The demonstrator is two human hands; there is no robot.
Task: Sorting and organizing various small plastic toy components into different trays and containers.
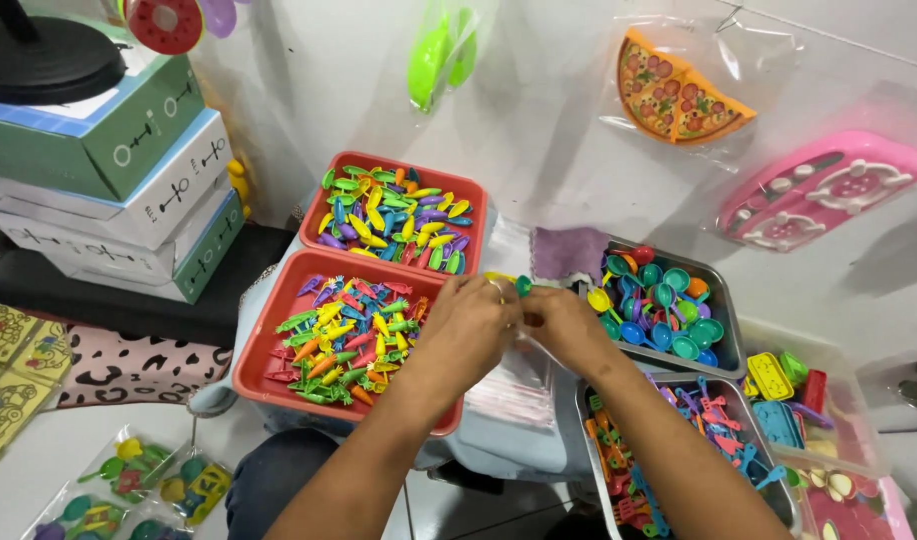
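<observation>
Red tray (269, 375) full of tiny toy carrots and forks sits in the middle. Just right of the red tray, the left hand (469, 330) and right hand (564, 325) meet, fingers pinched together on a small green toy spoon (522, 286) and a clear little bag (524, 345). Right of them, a metal tray (731, 345) holds more spoons.

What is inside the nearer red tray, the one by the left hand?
The nearer red tray holds a loose heap of small plastic toy pieces in orange, green, yellow, pink and blue. The left hand covers its right edge, so what lies there cannot be seen.
</observation>
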